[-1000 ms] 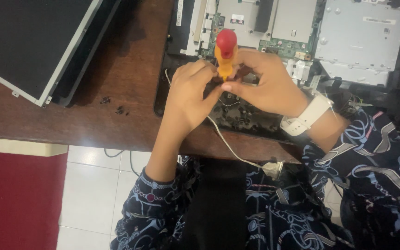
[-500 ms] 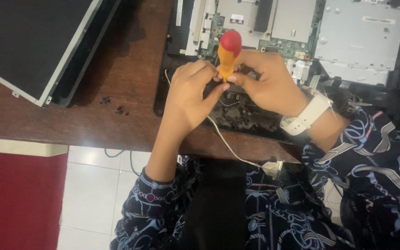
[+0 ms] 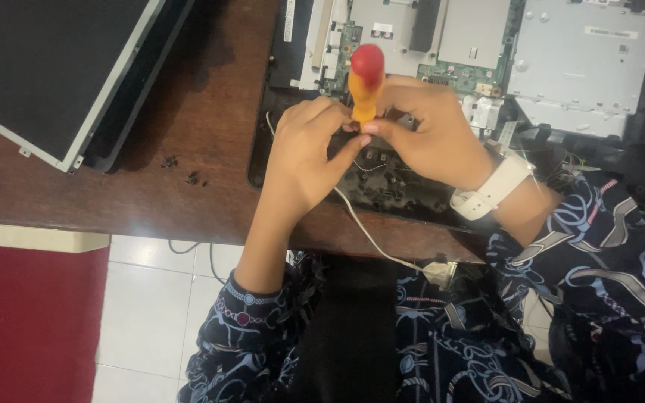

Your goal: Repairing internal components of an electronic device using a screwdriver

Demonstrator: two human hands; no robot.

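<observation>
A screwdriver with an orange handle and a red cap stands upright over an opened black electronic device on the wooden table. My right hand, with a white watch on the wrist, grips the handle. My left hand presses against the lower handle from the left, fingers curled on it. The screwdriver's tip is hidden behind both hands. A green circuit board and metal shielding plates show inside the device beyond the hands.
A flat dark display panel lies at the table's upper left. Small dark screws sit loose on the wood near it. A white cable runs from the device over the table edge. White floor tiles and a red mat lie below.
The screwdriver handle has shifted slightly between frames while both hands stay on it; the hands keep their place over the device.
</observation>
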